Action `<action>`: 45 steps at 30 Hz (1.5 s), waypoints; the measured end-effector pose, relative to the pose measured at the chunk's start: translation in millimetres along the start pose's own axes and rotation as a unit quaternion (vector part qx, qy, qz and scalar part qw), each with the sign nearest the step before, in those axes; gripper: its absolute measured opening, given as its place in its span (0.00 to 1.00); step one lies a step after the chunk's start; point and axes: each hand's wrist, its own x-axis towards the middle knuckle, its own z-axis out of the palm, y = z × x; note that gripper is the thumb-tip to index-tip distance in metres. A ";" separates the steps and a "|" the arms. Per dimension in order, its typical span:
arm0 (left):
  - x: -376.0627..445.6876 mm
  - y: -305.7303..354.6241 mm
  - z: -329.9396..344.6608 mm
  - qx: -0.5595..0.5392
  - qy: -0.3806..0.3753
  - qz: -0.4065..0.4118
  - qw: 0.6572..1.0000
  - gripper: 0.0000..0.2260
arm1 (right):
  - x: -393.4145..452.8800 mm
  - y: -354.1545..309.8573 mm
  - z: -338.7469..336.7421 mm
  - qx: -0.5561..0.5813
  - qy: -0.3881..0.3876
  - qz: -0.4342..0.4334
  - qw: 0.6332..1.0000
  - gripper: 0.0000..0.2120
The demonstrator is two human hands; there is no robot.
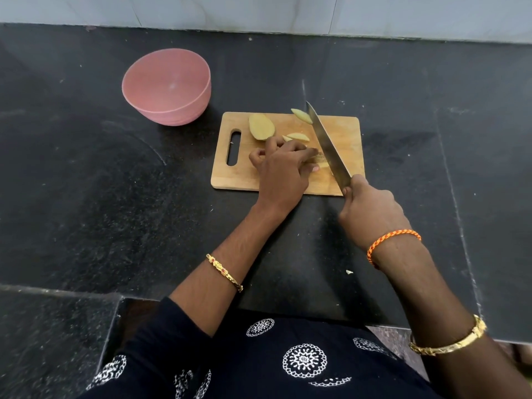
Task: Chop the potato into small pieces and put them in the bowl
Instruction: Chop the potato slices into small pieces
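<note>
A wooden cutting board (348, 133) with a handle slot lies on the black counter. On it rest a potato half (261, 127), a wedge (300, 115) near the far edge and smaller wedges (298, 136). My left hand (283, 168) presses down on a potato piece (321, 160), mostly hidden under the fingers. My right hand (371, 210) grips the handle of a large knife (326, 144), whose blade slants across the board right beside that piece. The pink bowl (168, 84) stands empty to the left of the board.
The black stone counter (86, 182) runs to a pale tiled wall (259, 12) at the back. A small potato scrap (349, 272) lies on the counter near my right forearm. The counter's front edge steps down at the lower left.
</note>
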 end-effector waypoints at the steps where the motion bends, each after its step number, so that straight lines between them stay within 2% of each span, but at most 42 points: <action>1: -0.2 0.4 -0.3 0.004 -0.001 0.001 1.000 0.12 | -1.4 -0.1 0.8 0.000 0.000 0.003 1.000 0.02; 14: 0.3 3.9 -2.4 0.067 0.001 0.011 0.998 0.12 | -10.6 -6.0 5.5 0.002 -0.001 0.032 0.999 0.06; 19: 2.2 4.7 -2.7 0.073 -0.005 0.020 0.997 0.11 | -5.0 -10.8 5.4 -0.003 0.029 0.035 0.999 0.05; 22: 4.1 4.5 -3.2 0.077 -0.011 0.022 0.997 0.12 | 0.0 -15.3 6.2 0.000 0.035 0.038 0.999 0.08; 27: 3.1 6.3 -2.7 0.070 -0.002 0.011 0.997 0.12 | 2.8 -11.6 10.0 0.007 0.000 0.051 0.999 0.11; 33: 4.0 6.0 -1.5 0.064 -0.004 0.005 0.998 0.12 | -6.8 5.4 14.4 0.029 -0.024 0.060 0.997 0.06; 39: 3.2 1.9 -1.9 0.018 -0.015 -0.002 1.000 0.12 | -9.8 9.7 6.1 0.077 0.038 0.014 0.996 0.10; 45: 3.6 0.8 -4.5 0.004 -0.021 -0.003 1.000 0.12 | -3.0 -1.5 14.3 0.053 0.051 -0.009 0.997 0.10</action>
